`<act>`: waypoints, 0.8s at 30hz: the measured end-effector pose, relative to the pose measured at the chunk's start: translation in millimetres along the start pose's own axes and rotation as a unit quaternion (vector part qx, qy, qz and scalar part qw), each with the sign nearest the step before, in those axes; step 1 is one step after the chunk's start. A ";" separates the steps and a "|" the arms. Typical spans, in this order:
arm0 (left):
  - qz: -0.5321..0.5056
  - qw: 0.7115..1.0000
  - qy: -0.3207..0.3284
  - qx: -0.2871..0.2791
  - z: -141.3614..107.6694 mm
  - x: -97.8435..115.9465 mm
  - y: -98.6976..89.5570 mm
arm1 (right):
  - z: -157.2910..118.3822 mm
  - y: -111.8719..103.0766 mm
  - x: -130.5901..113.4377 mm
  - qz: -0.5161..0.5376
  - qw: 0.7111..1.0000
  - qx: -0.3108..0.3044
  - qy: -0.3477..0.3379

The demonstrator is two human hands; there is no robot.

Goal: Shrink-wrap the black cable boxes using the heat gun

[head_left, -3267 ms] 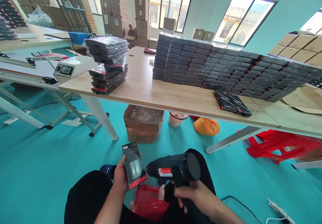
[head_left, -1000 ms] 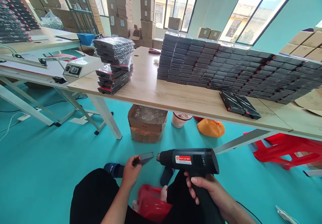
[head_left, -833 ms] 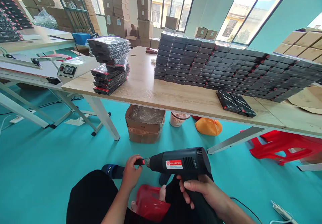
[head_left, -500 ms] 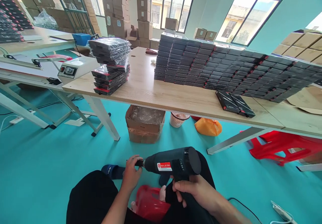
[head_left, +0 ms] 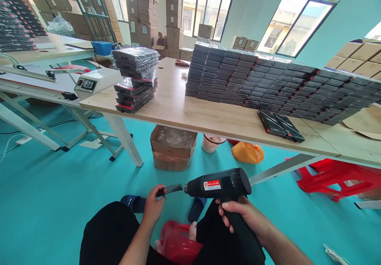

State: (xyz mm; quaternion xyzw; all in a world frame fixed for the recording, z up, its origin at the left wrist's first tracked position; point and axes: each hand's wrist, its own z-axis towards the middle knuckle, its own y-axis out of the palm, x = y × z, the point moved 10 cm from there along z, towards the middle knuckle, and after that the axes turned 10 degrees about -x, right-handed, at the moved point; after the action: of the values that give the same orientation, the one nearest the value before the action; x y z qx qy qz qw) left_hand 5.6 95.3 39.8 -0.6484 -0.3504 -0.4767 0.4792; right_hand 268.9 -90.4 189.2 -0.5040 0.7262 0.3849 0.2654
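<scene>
My right hand is wrapped round the handle of a black heat gun that carries a red and white label. Its nozzle points left, close to the end of a slim black box with a red mark. That box is gripped at its left end by my left hand, edge toward me. Whether nozzle and box touch I cannot tell; a small gap seems to show between them. Both hands are above my lap, in front of the table.
The wooden table bears a long wall of stacked black boxes, a wrapped pile and two loose boxes. Below stand a carton, a bin and an orange bag. A red stool is at right.
The heat gun has moved right and slightly up, away from my left hand. More of the slim box now shows, turned edge-on. The view has shifted slightly.
</scene>
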 end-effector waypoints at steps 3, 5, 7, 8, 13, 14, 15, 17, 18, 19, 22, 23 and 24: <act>-0.005 1.000 -0.012 0.004 2.1 -2.8 -0.6 | -3.7 0.5 1.8 0.012 1.000 0.000 -0.006; -0.005 1.000 -0.014 0.000 2.5 -2.6 0.0 | -4.2 0.2 3.6 0.014 1.000 0.012 -0.003; -0.003 1.000 -0.009 -0.003 1.8 -0.8 0.2 | -2.5 2.3 4.1 0.006 1.000 0.004 -0.001; 0.001 1.000 -0.007 -0.003 1.2 0.3 -0.2 | -1.4 3.1 3.7 0.001 1.000 -0.001 -0.002; 0.042 0.999 0.023 -0.006 -0.5 9.6 0.5 | 2.9 14.6 1.3 -0.013 1.000 -0.009 -0.009; 0.049 0.998 0.032 -0.011 -0.5 11.7 2.3 | 4.3 23.7 2.2 -0.013 0.999 -0.029 -0.004; 0.055 0.998 0.039 -0.015 -0.5 13.1 4.0 | 5.7 34.1 2.2 -0.012 0.998 -0.054 -0.004; 0.061 0.997 0.044 -0.020 -0.5 13.8 6.0 | 8.3 50.7 -1.5 -0.010 0.996 -0.085 -0.016; 0.063 0.997 0.043 -0.018 -0.6 13.3 5.7 | 9.2 53.4 -4.7 -0.012 0.996 -0.080 -0.026; 0.063 0.997 0.041 -0.016 -0.7 12.8 5.0 | 9.8 52.5 -7.7 -0.018 0.997 -0.065 -0.034; 0.056 0.998 0.040 -0.012 -0.7 12.8 1.5 | 9.1 45.9 -10.0 -0.032 0.999 -0.038 -0.023; 0.049 0.998 0.037 -0.012 -0.4 13.0 0.4 | 8.6 46.8 -9.1 -0.030 0.998 -0.050 -0.014; 0.041 0.999 0.030 -0.010 0.0 12.9 -0.7 | 8.0 49.2 -8.2 -0.026 0.997 -0.070 -0.008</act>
State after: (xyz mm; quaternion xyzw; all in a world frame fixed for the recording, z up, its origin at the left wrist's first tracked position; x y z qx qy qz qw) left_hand 8.8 95.4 52.4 -0.6522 -0.3044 -0.4794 0.5021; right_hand 225.7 -69.9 205.4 -0.5374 0.6817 0.4318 0.2450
